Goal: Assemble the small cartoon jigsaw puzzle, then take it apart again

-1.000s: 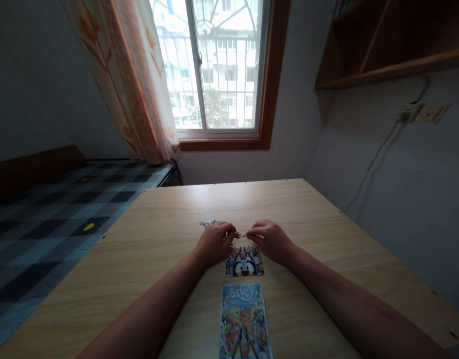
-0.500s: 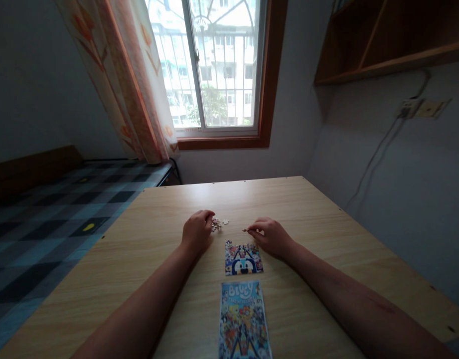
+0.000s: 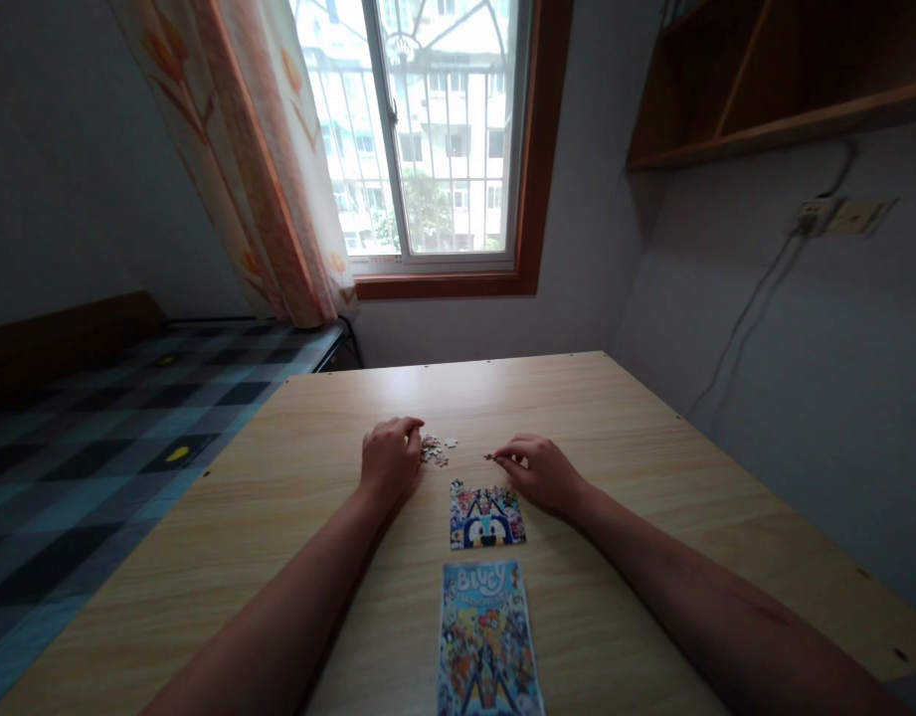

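Observation:
My left hand (image 3: 392,457) rests at the left edge of a small pile of loose jigsaw pieces (image 3: 434,449), fingers bent and apart, with no piece visible in its grasp. My right hand (image 3: 539,469) pinches one small jigsaw piece (image 3: 488,456) between thumb and fingertips, just above the table. Between and below the hands lies a partly assembled jigsaw puzzle (image 3: 488,517) with a blue cartoon dog face; its far edge is uneven. Nearer to me is a picture sheet (image 3: 488,636) lettered "BLUEY". One pale piece (image 3: 451,443) sits right of the pile.
Everything lies on a light wooden table (image 3: 622,577). A bed with a checked cover (image 3: 129,418) stands along the left side. Beyond the table are a window (image 3: 443,139) and a curtain (image 3: 256,169). A wooden shelf (image 3: 786,129) hangs on the right wall.
My left hand has shifted slightly left and away from me, and more of the loose pieces show beside it. My right hand stays nearly still with its piece.

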Motion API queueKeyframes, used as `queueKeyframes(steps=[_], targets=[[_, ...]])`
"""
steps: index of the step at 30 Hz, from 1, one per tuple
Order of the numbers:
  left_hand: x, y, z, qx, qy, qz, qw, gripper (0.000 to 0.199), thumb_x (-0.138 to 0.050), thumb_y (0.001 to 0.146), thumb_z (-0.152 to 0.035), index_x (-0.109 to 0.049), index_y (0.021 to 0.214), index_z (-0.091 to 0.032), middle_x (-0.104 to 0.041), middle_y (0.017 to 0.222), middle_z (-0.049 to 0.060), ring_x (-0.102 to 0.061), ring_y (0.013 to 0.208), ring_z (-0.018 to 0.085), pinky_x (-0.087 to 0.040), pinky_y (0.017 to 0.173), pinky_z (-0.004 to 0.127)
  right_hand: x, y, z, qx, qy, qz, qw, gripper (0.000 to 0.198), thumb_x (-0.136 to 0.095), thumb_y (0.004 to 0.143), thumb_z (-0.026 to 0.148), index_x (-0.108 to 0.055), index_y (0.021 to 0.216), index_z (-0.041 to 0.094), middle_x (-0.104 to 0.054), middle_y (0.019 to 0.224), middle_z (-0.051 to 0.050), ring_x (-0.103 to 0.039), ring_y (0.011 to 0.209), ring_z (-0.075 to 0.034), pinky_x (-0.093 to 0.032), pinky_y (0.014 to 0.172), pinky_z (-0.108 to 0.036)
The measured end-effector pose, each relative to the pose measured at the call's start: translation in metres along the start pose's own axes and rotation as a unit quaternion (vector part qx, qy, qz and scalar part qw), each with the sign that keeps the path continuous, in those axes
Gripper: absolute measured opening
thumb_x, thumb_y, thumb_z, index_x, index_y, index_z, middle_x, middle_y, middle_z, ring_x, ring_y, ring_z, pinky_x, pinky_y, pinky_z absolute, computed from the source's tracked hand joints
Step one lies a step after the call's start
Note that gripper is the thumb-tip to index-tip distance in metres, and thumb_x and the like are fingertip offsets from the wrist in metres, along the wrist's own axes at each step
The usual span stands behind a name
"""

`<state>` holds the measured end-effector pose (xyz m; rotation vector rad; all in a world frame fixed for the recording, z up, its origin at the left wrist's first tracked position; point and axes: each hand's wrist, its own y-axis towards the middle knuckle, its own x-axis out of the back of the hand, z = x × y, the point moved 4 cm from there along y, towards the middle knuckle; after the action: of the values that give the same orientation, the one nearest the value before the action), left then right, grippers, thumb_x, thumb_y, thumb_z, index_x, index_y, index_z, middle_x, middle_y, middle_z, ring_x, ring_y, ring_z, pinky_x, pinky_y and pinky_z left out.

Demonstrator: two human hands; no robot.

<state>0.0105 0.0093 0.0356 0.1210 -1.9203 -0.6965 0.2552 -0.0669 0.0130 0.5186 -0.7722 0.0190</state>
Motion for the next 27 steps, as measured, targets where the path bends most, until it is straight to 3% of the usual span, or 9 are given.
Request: queueKeyframes(steps=[3, 6, 9, 16, 27], targets=[[0.004, -0.006, -0.021, -0.11, -0.037, -0.001, 0.993, 0.023, -0.052, 0.095, -0.025, -0.074, 0.104, -0.021, -0.072, 0.097, 0.008, -0.063, 0.094, 0.025, -0.046, 0.091, 0.04, -0.003, 0.0, -0.001, -0.052, 0.076, -0.004, 0.996, 0.018, -0.065, 0.09, 0.028, -0.08, 0.095, 0.019, -0.075, 0.087, -0.005, -0.063, 0.074, -0.015, -0.046, 0.07, -0.026], [0.004, -0.019, -0.051, -0.255, -0.06, 0.036, 0.964, 0.025, -0.059, 0.096, -0.035, -0.071, 0.114, -0.024, -0.07, 0.101, 0.007, -0.061, 0.095, 0.024, -0.046, 0.089, 0.039, -0.007, 0.0, -0.002, -0.089, 0.147, 0.004, 0.985, 0.021, -0.067, 0.088, 0.032, -0.08, 0.095, 0.018, -0.076, 0.088, -0.006, -0.064, 0.074, -0.017, -0.047, 0.069, -0.026], [0.002, -0.029, -0.072, -0.332, -0.044, 0.057, 0.941, 0.029, -0.064, 0.094, -0.039, -0.068, 0.12, -0.025, -0.069, 0.106, 0.007, -0.06, 0.096, 0.023, -0.047, 0.085, 0.038, -0.008, 0.0, 0.0, -0.091, 0.182, 0.024, 0.979, 0.026, -0.067, 0.088, 0.037, -0.08, 0.096, 0.017, -0.077, 0.088, -0.006, -0.065, 0.077, -0.017, -0.048, 0.071, -0.027], [0.003, -0.03, -0.079, -0.378, -0.026, 0.003, 0.925, 0.012, -0.06, 0.098, -0.026, -0.071, 0.099, -0.022, -0.067, 0.095, 0.004, -0.058, 0.084, 0.018, -0.048, 0.075, 0.032, -0.01, -0.001, 0.004, -0.083, 0.211, 0.074, 0.971, 0.029, -0.067, 0.088, 0.041, -0.081, 0.095, 0.017, -0.076, 0.084, -0.004, -0.065, 0.075, -0.017, -0.046, 0.068, -0.026], [0.0, -0.028, -0.075, -0.369, -0.028, 0.013, 0.929, 0.008, -0.067, 0.093, -0.024, -0.071, 0.098, -0.021, -0.068, 0.095, 0.005, -0.059, 0.086, 0.019, -0.051, 0.077, 0.033, -0.011, 0.001, 0.002, -0.064, 0.219, 0.057, 0.972, 0.03, -0.065, 0.089, 0.037, -0.079, 0.109, 0.02, -0.077, 0.101, -0.005, -0.067, 0.088, -0.02, -0.05, 0.078, -0.03]])
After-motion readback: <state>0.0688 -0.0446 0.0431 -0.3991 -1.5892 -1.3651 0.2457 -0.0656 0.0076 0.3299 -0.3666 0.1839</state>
